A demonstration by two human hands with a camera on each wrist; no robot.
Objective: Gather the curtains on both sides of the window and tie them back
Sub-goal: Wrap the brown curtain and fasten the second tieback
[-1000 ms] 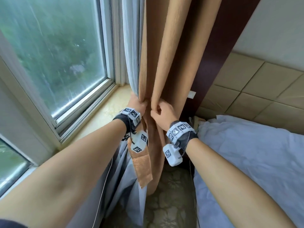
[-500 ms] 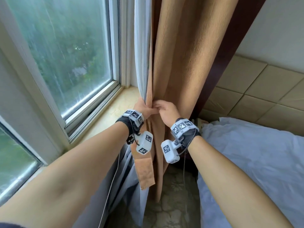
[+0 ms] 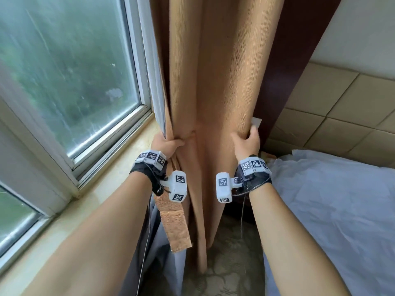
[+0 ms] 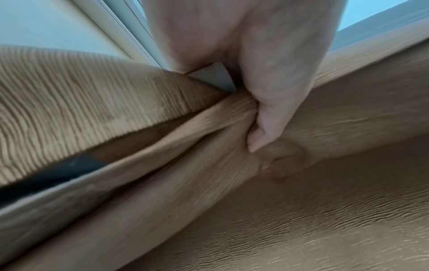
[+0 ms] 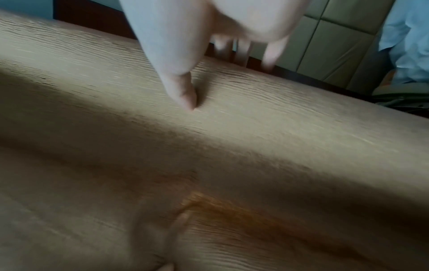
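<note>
Here, a pale sill (image 3: 89,195) runs under the window (image 3: 64,67); bed (image 3: 333,210) at right. Left hand (image 3: 165,144) grips the curtain (image 3: 213,82) and tie (image 3: 175,227); right hand (image 3: 245,142) clasps the curtain's right fold, hands apart.

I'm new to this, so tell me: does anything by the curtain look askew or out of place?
Only the tieback strap: it dangles loose below the left hand instead of wrapping the tan curtain. Nothing looks damaged or spilled.

Soft daylight from the window (image 3: 70,67), wide-angle bending at edges (both wrist views motion-blurred, dimmer).
</note>
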